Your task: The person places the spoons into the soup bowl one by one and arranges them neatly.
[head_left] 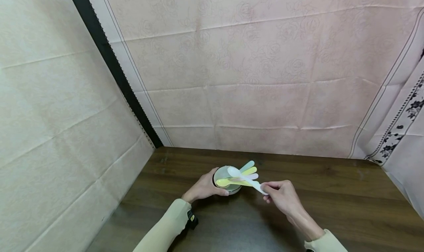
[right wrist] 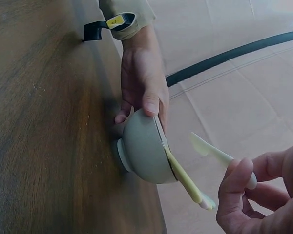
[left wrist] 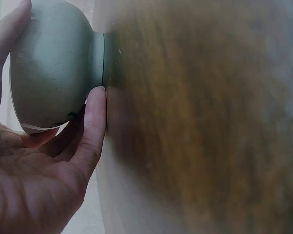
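Note:
A pale grey-green bowl (head_left: 235, 191) stands upright on the table, and my left hand (head_left: 203, 187) grips its side. In the left wrist view, fingers (left wrist: 94, 117) reach down beside the foot of the bowl (left wrist: 53, 68). Several spoons lean in it with handles out to the right: a light blue handle (head_left: 247, 166), a yellow one (head_left: 250, 170), a pinkish-white one (head_left: 253, 176) and a yellow spoon (head_left: 223, 182). Above them, my right hand (head_left: 285, 197) pinches a white spoon (head_left: 246, 178) by its handle end. Its head hangs over the bowl, apart from the rim in the right wrist view.
The dark brown wooden table (head_left: 318, 185) extends around both hands. Pale patterned cloth (head_left: 265, 67) hangs behind it, with another cloth (head_left: 59, 134) on the left and a dark strip (head_left: 109, 56) where they meet.

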Motion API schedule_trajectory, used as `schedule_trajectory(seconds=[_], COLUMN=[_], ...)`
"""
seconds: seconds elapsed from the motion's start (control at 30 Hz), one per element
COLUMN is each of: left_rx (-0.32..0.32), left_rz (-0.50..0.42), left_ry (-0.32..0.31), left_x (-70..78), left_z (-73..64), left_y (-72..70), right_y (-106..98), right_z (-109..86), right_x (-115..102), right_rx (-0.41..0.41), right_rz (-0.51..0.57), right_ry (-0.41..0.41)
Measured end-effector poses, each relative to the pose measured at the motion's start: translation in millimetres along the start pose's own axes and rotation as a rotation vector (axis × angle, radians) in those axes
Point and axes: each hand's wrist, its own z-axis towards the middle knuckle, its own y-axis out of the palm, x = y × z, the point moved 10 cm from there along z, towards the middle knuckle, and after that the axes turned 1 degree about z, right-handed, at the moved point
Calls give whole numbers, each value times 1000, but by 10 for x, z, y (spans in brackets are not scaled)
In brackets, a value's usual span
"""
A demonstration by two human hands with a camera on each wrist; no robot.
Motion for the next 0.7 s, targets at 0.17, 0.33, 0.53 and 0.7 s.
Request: schedule_trajectory(seconds=[0.17, 0.33, 0.53, 0.7], left_rx=[-11, -10, -10, -12], left_rz=[1, -8, -12, -17], left_ry=[-10, -6, -3, 7], left_x=[-12, -4, 2, 14], left_z=[-9, -7, -4, -1], left_y=[17, 9, 1, 0], right_y=[58, 101, 174, 222], right_z=[22, 49, 74, 90], right_x=[24, 35, 49, 77], right_rx=[-19, -30, -49, -39], right_rz=[2, -12, 6, 7], right_ry=[12, 12, 1, 12])
